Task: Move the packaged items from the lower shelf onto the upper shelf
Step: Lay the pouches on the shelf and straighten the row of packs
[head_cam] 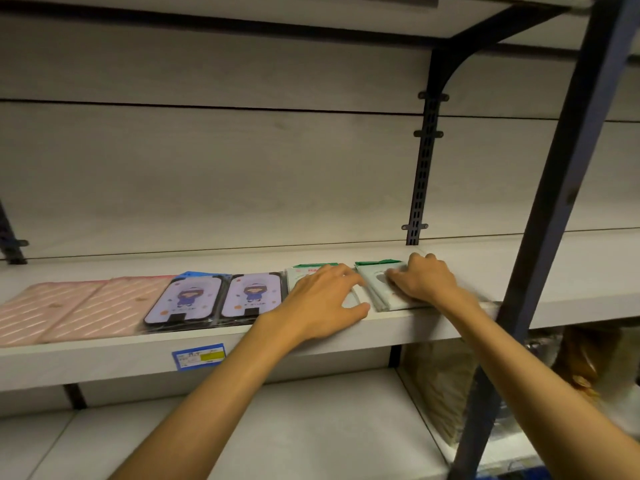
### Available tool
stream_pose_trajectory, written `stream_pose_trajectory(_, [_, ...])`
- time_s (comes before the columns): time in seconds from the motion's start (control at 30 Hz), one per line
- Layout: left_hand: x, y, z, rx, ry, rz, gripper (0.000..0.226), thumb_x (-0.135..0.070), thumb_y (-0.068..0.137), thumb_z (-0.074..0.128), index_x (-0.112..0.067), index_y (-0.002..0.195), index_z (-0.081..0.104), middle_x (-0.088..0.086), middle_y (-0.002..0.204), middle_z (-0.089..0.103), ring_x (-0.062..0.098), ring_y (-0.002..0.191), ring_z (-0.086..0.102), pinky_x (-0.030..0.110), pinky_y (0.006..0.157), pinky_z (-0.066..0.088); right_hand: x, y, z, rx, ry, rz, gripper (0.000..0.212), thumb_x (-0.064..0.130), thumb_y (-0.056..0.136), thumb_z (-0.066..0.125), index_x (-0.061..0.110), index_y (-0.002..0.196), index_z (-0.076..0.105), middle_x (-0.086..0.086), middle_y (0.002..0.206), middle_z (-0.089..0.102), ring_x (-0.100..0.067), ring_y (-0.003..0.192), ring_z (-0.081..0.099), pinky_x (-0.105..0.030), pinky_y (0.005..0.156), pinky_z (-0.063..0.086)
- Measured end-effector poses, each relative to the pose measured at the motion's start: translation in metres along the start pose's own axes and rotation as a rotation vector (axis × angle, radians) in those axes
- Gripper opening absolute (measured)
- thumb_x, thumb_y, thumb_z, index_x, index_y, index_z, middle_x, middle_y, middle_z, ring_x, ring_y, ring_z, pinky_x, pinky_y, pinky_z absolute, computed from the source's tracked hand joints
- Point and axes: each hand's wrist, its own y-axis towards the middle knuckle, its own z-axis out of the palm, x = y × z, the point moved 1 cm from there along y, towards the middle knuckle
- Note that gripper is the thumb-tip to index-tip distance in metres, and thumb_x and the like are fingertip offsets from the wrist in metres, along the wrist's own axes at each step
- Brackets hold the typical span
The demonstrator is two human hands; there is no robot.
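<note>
On the upper shelf (450, 327) lies a row of flat packaged items. From the left come two pink striped packs (62, 310), then two packs with a cartoon figure (188, 299) (251, 296), then two pale packs with green tops. My left hand (322, 303) lies flat with spread fingers on the left pale pack (301, 273). Over the right pale stack (375, 284), my right hand (420, 280) has its fingers curled, resting on top. The lower shelf (311, 427) below my arms shows no packs.
A dark blue upright post (540, 271) stands close in front at the right. A black slotted bracket rail (424, 168) runs up the back wall. A blue price label (199, 356) is on the shelf edge. Bagged goods (585, 358) sit lower right.
</note>
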Motion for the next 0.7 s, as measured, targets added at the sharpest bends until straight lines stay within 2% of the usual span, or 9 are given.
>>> stream_pose_trajectory(0.13, [0.004, -0.004, 0.004, -0.001, -0.032, -0.022, 0.057, -0.059, 0.093, 0.051, -0.024, 0.138, 0.053, -0.001, 0.14, 0.052, 0.02, 0.129, 0.046, 0.04, 0.108, 0.04, 0.02, -0.008, 0.011, 0.007, 0.031, 0.001, 0.071, 0.062, 0.089, 0.047, 0.012, 0.139, 0.042, -0.017, 0.142, 0.042, -0.035, 0.13, 0.041, -0.05, 0.101, 0.042])
stream_pose_trajectory(0.3, [0.004, -0.007, 0.013, 0.007, -0.049, -0.058, 0.062, -0.069, 0.09, 0.045, -0.034, 0.141, 0.052, -0.004, 0.139, 0.053, 0.018, 0.132, 0.042, 0.042, 0.111, 0.038, 0.033, -0.017, 0.016, 0.0, 0.033, 0.058, 0.067, 0.059, 0.093, 0.041, 0.013, 0.142, 0.036, -0.016, 0.146, 0.032, -0.034, 0.135, 0.032, -0.053, 0.1, 0.039])
stream_pose_trajectory(0.47, [0.0, -0.004, 0.016, -0.05, -0.033, -0.084, 0.054, -0.062, 0.093, 0.049, -0.03, 0.134, 0.059, -0.001, 0.134, 0.057, 0.02, 0.128, 0.046, 0.039, 0.109, 0.039, 0.039, -0.021, 0.017, 0.007, 0.029, 0.083, 0.064, 0.055, 0.094, 0.039, 0.012, 0.141, 0.038, -0.016, 0.144, 0.032, -0.033, 0.135, 0.03, -0.053, 0.102, 0.035])
stream_pose_trajectory(0.57, [-0.003, -0.009, 0.01, -0.021, 0.023, -0.073, 0.059, -0.069, 0.092, 0.041, -0.033, 0.136, 0.057, -0.004, 0.138, 0.057, 0.018, 0.128, 0.048, 0.042, 0.108, 0.04, 0.037, -0.022, 0.016, 0.009, 0.026, 0.075, 0.063, 0.054, 0.094, 0.037, 0.012, 0.141, 0.038, -0.016, 0.144, 0.033, -0.033, 0.134, 0.031, -0.053, 0.101, 0.035])
stream_pose_trajectory(0.63, [-0.001, -0.021, 0.0, -0.067, 0.082, -0.088, 0.062, -0.072, 0.092, 0.036, -0.033, 0.136, 0.056, -0.006, 0.139, 0.057, 0.018, 0.128, 0.049, 0.04, 0.107, 0.038, 0.035, -0.023, 0.014, 0.014, 0.019, 0.063, 0.063, 0.054, 0.094, 0.037, 0.012, 0.14, 0.038, -0.016, 0.143, 0.033, -0.033, 0.133, 0.032, -0.052, 0.1, 0.036])
stream_pose_trajectory(0.7, [0.01, -0.039, -0.019, -0.178, 0.067, -0.163, 0.06, -0.071, 0.093, 0.038, -0.033, 0.135, 0.057, -0.009, 0.139, 0.057, 0.017, 0.129, 0.049, 0.037, 0.106, 0.036, 0.035, -0.022, 0.014, 0.018, 0.011, 0.054, 0.062, 0.054, 0.094, 0.036, 0.011, 0.139, 0.039, -0.017, 0.143, 0.035, -0.034, 0.131, 0.033, -0.052, 0.1, 0.036])
